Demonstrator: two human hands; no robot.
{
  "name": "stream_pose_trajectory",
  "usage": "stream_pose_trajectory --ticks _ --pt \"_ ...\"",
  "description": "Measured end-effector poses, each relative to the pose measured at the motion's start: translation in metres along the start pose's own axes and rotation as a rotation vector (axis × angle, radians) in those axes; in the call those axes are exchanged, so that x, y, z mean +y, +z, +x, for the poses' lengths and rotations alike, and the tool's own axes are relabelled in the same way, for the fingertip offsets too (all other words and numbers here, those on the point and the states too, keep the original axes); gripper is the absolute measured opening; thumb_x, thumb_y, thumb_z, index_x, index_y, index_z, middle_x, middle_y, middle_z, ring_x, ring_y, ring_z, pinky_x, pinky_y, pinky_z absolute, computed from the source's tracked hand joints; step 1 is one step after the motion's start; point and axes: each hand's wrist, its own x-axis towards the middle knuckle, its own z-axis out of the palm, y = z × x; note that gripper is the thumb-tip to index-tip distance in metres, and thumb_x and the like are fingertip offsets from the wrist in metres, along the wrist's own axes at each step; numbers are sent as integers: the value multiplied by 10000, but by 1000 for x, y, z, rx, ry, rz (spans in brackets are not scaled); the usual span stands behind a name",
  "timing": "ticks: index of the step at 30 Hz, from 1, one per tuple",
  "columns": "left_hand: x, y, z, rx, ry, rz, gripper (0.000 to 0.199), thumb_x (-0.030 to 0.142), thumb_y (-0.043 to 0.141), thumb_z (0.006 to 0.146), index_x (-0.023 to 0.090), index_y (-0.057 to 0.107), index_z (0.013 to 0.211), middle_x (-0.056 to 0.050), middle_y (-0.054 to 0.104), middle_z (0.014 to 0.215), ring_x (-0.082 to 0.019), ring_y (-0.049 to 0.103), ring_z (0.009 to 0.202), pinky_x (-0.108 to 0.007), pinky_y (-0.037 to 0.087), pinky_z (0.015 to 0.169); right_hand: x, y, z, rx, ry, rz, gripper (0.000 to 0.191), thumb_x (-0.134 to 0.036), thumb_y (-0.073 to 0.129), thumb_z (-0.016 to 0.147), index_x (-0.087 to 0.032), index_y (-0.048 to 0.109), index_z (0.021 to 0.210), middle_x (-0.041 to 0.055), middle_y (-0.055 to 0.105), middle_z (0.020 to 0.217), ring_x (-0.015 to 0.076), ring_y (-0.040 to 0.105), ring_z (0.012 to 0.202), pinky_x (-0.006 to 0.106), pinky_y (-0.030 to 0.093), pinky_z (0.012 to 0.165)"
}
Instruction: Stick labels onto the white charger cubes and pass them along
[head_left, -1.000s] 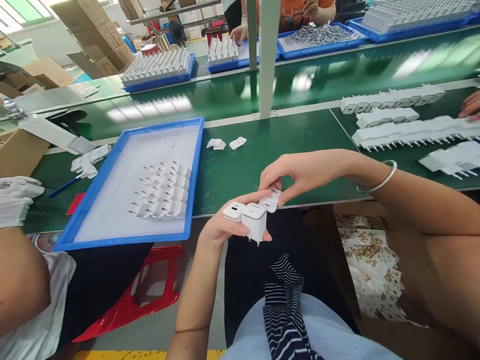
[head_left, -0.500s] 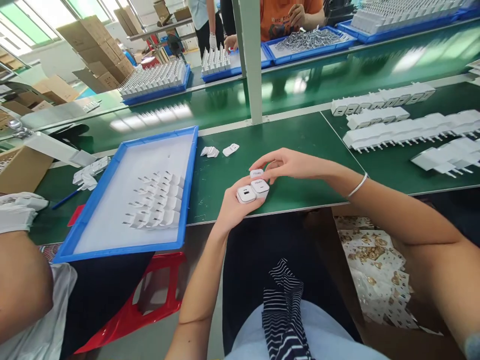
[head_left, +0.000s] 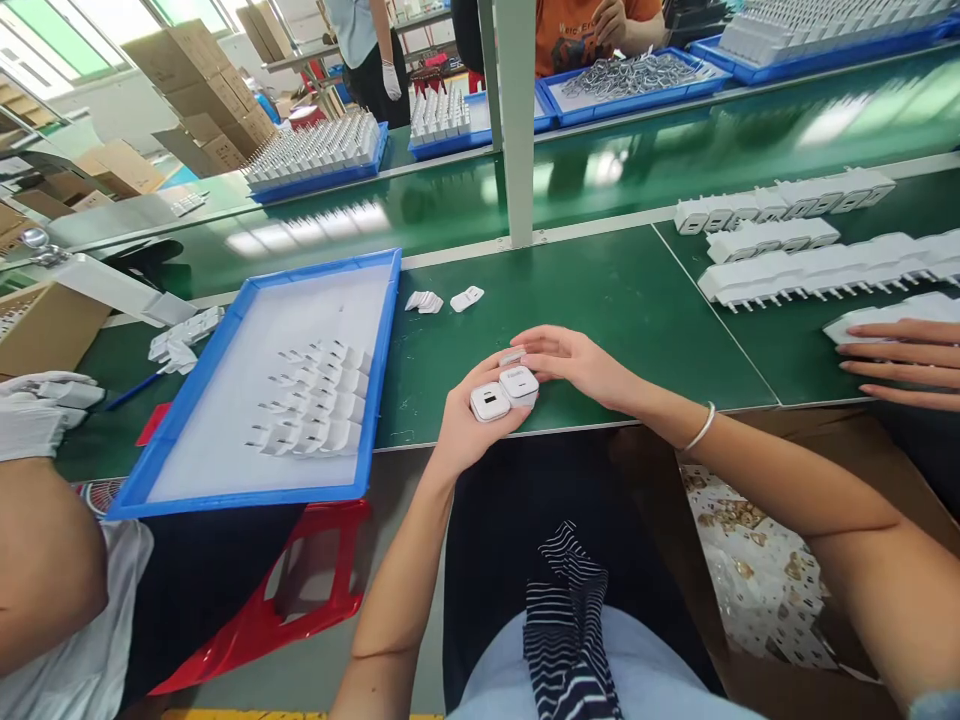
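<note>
Two white USB chargers (head_left: pixel 490 401), port faces up, sit side by side in my left hand (head_left: pixel 463 425), whose fingers are wrapped round them just above the table's front edge. Behind these, a third white charger (head_left: pixel 512 357) shows only in part, mostly hidden by fingers. My right hand (head_left: pixel 566 360) has its fingertips closed on this third piece, against the left hand's fingers. Beyond my hands, a white slip (head_left: pixel 466 298) and a small fan of white slips (head_left: pixel 424 302) lie on the green table (head_left: pixel 592 290).
To the left, a blue-rimmed tray (head_left: pixel 386 330) carries rows of white plugs (head_left: pixel 319 405). A gloved co-worker's hand (head_left: pixel 37 415) holds white pieces at far left. Rows of chargers (head_left: pixel 817 270) lie at right, where another person's hand (head_left: pixel 904 350) reaches in. A post (head_left: pixel 517 150) rises ahead.
My right hand has come lower and its fingers now cover more of the third charger. Another person's hand has appeared over the chargers at right. The left hand keeps its hold.
</note>
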Motion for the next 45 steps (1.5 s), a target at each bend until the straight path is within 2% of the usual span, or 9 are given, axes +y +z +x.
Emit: stream_pose_trajectory --ticks 8,15,19,23,28,32,35,39,45 --pt "8 1 -7 -34 263 324 465 126 775 779 213 724 1233 -130 659 1390 -271 664 1256 -432 548 1087 -8 6 -9 -105 93 184 289 -438 807 814 -190 823 960 58 799 976 154 702 863 300 552 838" --pt "9 -2 -14 -44 131 207 454 186 820 740 215 756 1188 -138 656 1386 -313 647 1283 -461 550 1083 -10 12 -10 1 68 52 344 -530 832 735 -189 795 760 16 759 767 150 669 722 301 550 735" --pt "13 -7 -13 -160 5 -22 467 219 884 684 229 787 1141 -128 568 1496 -359 562 1377 -471 598 1043 -9 12 -11 54 -27 -89 380 -557 821 728 -189 752 663 14 734 697 156 650 662 305 548 684" --pt "12 -7 -11 -258 -103 -309 445 237 903 678 203 801 1109 -151 683 1324 -379 645 1266 -460 680 899 -8 17 -12 84 -110 -161 348 -520 769 789 -199 743 658 9 717 672 142 618 583 292 526 601" --pt "9 1 -16 -137 -115 -414 513 216 920 658 240 788 1153 -123 653 1389 -311 767 1014 -447 682 900 -14 25 -17 114 -83 -115 376 -539 743 810 -189 721 674 13 692 659 144 598 583 278 493 530" --pt "14 4 -20 -68 -59 -356 499 233 915 680 221 787 1162 -114 763 1105 -329 739 1097 -435 671 932 -14 22 -22 -6 7 78 327 -492 798 795 -193 735 911 26 760 815 153 660 703 278 535 625" --pt "18 7 -20 -33 -30 -306 479 258 924 667 197 798 1126 -147 712 1269 -344 710 1140 -450 683 909 -8 21 -25 -9 -35 124 283 -458 795 814 -197 699 862 26 767 841 157 685 760 296 556 719" --pt "16 11 -20 -16 20 -324 483 259 919 676 250 791 1142 -115 620 1409 -305 703 1144 -425 700 871 -1 27 -30 196 -210 -135 257 -459 695 898 -219 670 807 15 729 768 164 659 714 322 541 727" --pt "15 11 -21 -19 49 -239 476 363 926 671 241 797 1113 -128 660 1349 -345 631 1268 -449 674 930 0 31 -35 125 -237 -46 290 -434 810 792 -218 639 881 25 731 847 172 677 780 321 552 745"
